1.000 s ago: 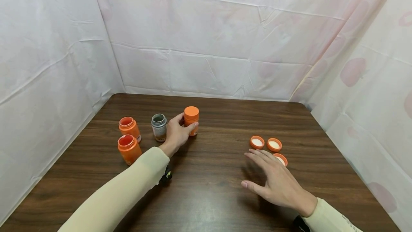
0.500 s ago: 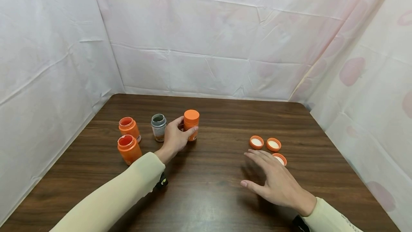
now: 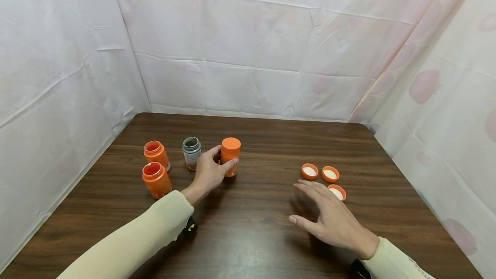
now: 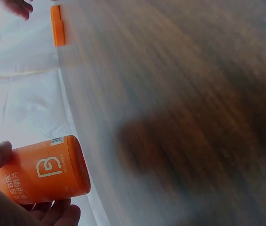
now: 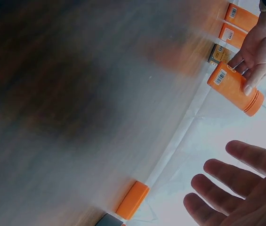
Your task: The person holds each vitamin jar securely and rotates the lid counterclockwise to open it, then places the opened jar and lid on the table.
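Note:
My left hand [image 3: 208,175] grips an orange bottle [image 3: 230,146] with its orange lid on, thumb on the near side and fingers behind. White print shows on the bottle [image 4: 48,172] in the left wrist view. Its base looks raised off the table in the right wrist view. To its left stand a grey lidless bottle [image 3: 191,156] and two orange lidless bottles [image 3: 156,155] [image 3: 156,183]. My right hand [image 3: 335,221] holds nothing, fingers spread with the thumb apart. Just beyond it lie three orange lids [image 3: 309,171] [image 3: 330,174] [image 3: 337,192], white insides up.
Everything stands on a dark wood-grain table [image 3: 267,141]. Pale patterned sheeting [image 3: 248,42] hangs behind it and along both sides. A dark grey piece [image 5: 108,220] shows beside an orange lid [image 5: 133,200] at the bottom of the right wrist view.
My left hand has drawn the lidded orange bottle a little toward me. The right hand, the lids and the lidless bottles keep their places.

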The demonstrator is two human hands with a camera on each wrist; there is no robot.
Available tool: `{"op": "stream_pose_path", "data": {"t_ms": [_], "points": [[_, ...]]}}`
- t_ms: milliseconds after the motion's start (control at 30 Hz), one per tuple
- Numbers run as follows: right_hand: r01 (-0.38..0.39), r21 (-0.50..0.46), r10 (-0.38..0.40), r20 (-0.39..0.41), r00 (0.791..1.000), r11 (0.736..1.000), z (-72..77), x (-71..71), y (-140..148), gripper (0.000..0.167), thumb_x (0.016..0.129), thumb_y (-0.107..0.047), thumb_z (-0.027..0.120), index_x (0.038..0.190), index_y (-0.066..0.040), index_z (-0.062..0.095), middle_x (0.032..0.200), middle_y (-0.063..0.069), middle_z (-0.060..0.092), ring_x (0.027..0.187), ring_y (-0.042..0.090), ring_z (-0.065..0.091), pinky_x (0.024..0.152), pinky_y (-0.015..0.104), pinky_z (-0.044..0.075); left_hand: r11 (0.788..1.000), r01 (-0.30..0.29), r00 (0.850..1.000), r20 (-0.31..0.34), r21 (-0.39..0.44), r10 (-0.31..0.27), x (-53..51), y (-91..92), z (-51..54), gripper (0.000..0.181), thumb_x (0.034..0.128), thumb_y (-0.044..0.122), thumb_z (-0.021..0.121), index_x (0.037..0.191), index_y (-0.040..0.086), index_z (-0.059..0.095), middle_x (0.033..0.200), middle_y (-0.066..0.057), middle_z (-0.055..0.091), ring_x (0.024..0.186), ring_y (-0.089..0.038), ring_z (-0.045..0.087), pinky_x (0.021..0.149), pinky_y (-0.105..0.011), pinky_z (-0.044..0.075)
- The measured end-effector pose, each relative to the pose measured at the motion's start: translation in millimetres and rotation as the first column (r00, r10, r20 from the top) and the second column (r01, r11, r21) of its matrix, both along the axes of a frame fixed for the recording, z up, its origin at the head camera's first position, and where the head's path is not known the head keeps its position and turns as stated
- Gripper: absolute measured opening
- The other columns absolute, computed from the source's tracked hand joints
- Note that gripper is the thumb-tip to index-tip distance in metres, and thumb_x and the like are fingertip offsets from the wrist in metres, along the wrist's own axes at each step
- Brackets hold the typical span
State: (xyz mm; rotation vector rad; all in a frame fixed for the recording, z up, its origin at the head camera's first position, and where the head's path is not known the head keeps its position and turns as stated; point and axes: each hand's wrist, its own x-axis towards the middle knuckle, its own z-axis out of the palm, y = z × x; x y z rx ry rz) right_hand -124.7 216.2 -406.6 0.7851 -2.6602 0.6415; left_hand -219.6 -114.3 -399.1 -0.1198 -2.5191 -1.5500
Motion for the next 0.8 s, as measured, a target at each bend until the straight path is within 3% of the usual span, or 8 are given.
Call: {"op": "stream_pose_path", "data": {"t_ms": [400,800], "points": [[0.006,-0.009,-0.006,0.025,1.000,1.000,0.3,-2.0,-4,0.075,0.086,-0.061,0.076,0.145,-0.021,0.055,0.145,-0.002,0.056,0.133,0.014,0.049,0.102,0.045,0.046,0.999,0.046,0.999,-0.012,0.000,-0.046,14.6,2.5,-0.6,0.055,0.0881,0.023,0.084,0.137,0.010,0.062,0.122,-0.008,0.069,0.110,-0.024,0.066,0.095,-0.045,0.053],[0.007,-0.022,-0.006,0.031,0.999,1.000,2.0,-5.4,-5,0.076,0.086,-0.061,0.076,0.147,-0.023,0.052,0.145,-0.007,0.055,0.135,0.012,0.048,0.105,0.042,0.043,0.995,0.095,0.993,-0.072,-0.028,-0.097,28.1,5.3,2.6,0.057,0.0850,0.019,0.086,0.136,0.011,0.063,0.118,-0.007,0.071,0.106,-0.021,0.067,0.093,-0.044,0.054]]}}
